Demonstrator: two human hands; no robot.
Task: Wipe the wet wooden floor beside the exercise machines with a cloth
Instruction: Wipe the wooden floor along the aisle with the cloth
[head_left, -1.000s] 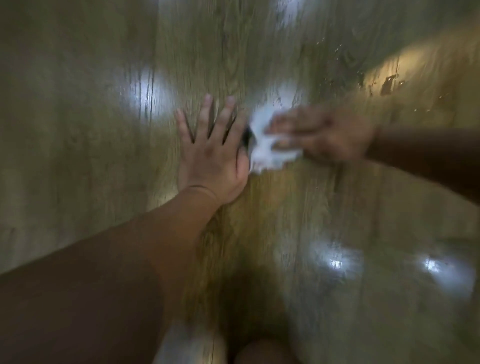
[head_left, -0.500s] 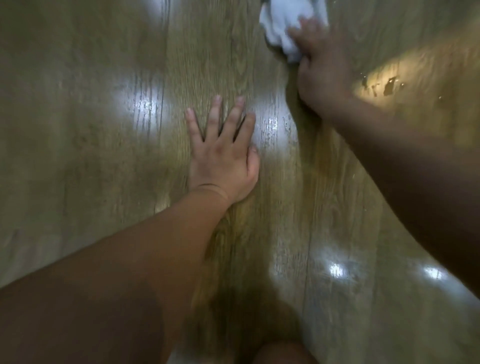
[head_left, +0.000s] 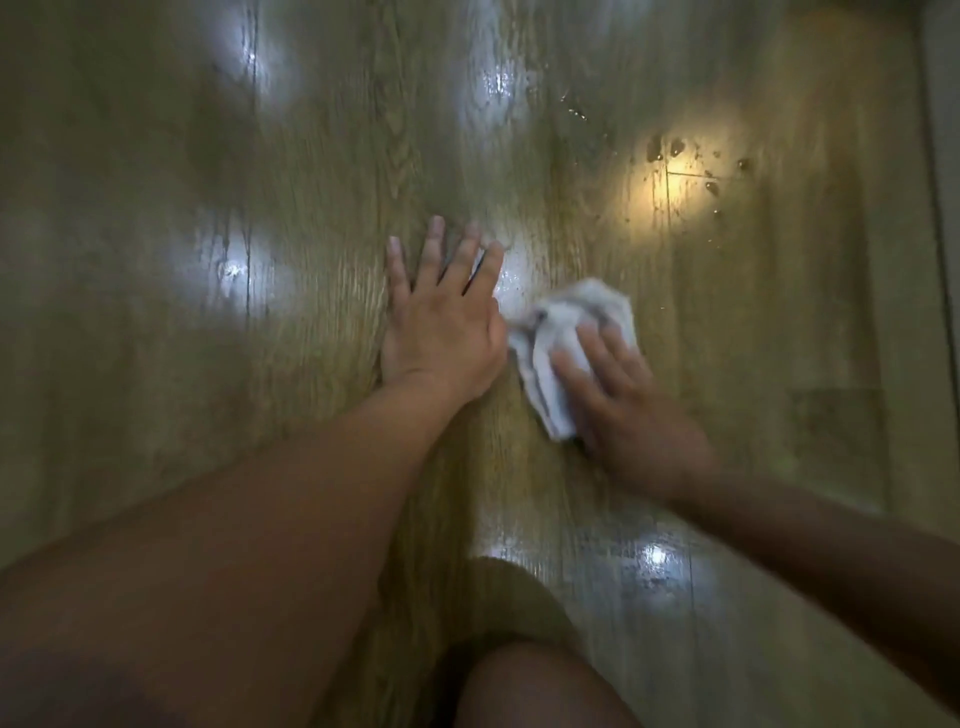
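While the left hand (head_left: 441, 327) lies spread flat on the wooden floor (head_left: 234, 395), the right hand (head_left: 628, 415) — at its 4 o'clock — presses open-fingered onto the crumpled white cloth (head_left: 571, 317).

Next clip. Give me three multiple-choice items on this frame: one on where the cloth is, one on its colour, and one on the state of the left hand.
1. Where is the cloth?
A. Beside the left hand, under the right hand
B. Under the left hand
C. Bunched in the left hand

2. What colour is the cloth?
A. Blue
B. White
C. Red

3. How is the left hand?
A. Clenched in a fist
B. Lifted off the floor
C. Flat on the floor, fingers spread

Key:
1 A: the right hand's fingers press on it just right of the left hand.
2 B: it shows pale white against the brown boards.
3 C: palm down, fingers straight and apart.
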